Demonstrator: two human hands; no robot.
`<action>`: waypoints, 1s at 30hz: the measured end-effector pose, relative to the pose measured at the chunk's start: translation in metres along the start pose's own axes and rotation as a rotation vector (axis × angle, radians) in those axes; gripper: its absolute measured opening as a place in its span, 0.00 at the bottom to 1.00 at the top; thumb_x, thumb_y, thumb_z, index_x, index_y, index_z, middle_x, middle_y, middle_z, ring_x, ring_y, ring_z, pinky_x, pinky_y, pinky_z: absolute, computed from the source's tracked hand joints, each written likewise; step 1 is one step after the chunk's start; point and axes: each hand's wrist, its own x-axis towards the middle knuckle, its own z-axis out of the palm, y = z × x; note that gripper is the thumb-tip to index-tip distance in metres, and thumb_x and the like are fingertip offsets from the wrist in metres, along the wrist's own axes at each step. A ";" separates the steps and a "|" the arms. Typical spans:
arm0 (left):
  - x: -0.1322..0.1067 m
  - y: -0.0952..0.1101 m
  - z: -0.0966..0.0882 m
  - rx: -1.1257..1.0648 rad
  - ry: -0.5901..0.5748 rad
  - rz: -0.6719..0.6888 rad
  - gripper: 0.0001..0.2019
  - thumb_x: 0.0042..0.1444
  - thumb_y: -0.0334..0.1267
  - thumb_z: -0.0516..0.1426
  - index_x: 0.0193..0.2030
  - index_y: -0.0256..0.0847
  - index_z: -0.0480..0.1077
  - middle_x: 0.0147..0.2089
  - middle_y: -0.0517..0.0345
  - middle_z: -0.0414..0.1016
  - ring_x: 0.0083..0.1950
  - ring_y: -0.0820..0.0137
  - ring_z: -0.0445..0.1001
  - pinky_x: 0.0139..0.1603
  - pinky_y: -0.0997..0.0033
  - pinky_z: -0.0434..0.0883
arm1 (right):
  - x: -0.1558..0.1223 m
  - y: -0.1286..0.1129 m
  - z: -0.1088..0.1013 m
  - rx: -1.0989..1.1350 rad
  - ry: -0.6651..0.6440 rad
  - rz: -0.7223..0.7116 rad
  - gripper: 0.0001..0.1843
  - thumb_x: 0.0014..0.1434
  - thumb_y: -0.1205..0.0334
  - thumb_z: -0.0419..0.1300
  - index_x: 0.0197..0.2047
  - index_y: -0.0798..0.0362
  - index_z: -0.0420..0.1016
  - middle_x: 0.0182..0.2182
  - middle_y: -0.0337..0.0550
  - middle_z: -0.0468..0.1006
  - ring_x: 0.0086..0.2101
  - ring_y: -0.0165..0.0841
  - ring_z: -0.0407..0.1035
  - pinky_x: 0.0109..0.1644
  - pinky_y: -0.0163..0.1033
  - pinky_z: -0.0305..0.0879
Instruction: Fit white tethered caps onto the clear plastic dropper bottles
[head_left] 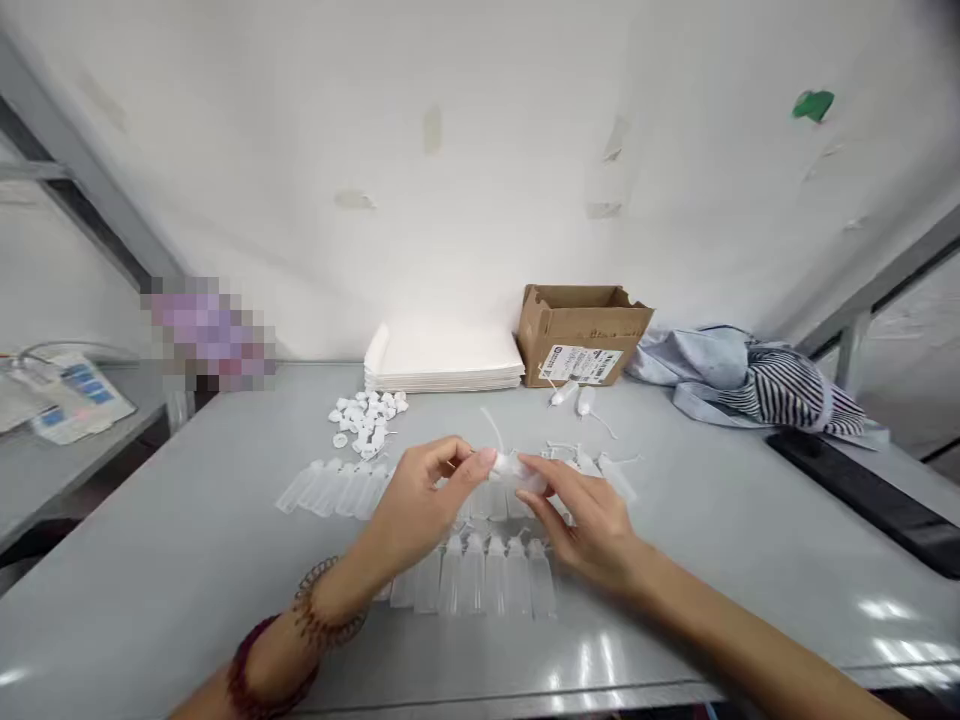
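A small translucent plastic bottle (528,476) is held sideways between my two hands above the table. My left hand (429,490) pinches its white cap end, from which a thin white strap or tube (493,428) sticks up. The fingers of my right hand (589,505) are closed round the bottle's body. Below my hands lies a row of similar clear bottles (495,580), side by side, with a second row (330,487) behind it, partly hidden by my hands. A heap of small white caps (369,415) sits to the left behind the rows.
Against the wall stand a stack of white sheets (450,372) and an open cardboard box (585,335). Two capped pieces (586,402) lie before the box. Bundled cloth (750,380) and a long black object (862,500) are on the right of the grey table (750,610).
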 end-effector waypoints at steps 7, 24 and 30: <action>-0.004 -0.003 0.001 0.007 -0.065 0.027 0.17 0.61 0.45 0.50 0.24 0.38 0.62 0.24 0.65 0.57 0.27 0.75 0.57 0.27 0.75 0.57 | 0.003 0.001 -0.002 -0.115 0.015 -0.168 0.15 0.60 0.73 0.53 0.51 0.64 0.64 0.32 0.54 0.79 0.30 0.35 0.74 0.28 0.36 0.70; -0.002 -0.013 -0.010 0.216 -0.089 0.434 0.05 0.61 0.32 0.52 0.38 0.39 0.69 0.35 0.55 0.70 0.40 0.67 0.66 0.40 0.68 0.65 | 0.017 -0.005 -0.019 0.845 -0.334 0.721 0.14 0.62 0.56 0.53 0.39 0.56 0.76 0.21 0.35 0.64 0.21 0.24 0.54 0.24 0.32 0.49; -0.002 -0.018 -0.004 0.317 0.012 0.646 0.06 0.59 0.26 0.52 0.40 0.37 0.67 0.35 0.54 0.70 0.40 0.67 0.64 0.40 0.65 0.65 | 0.017 0.002 -0.014 1.262 -0.373 0.994 0.19 0.60 0.53 0.56 0.24 0.58 0.67 0.17 0.31 0.56 0.17 0.20 0.43 0.21 0.32 0.38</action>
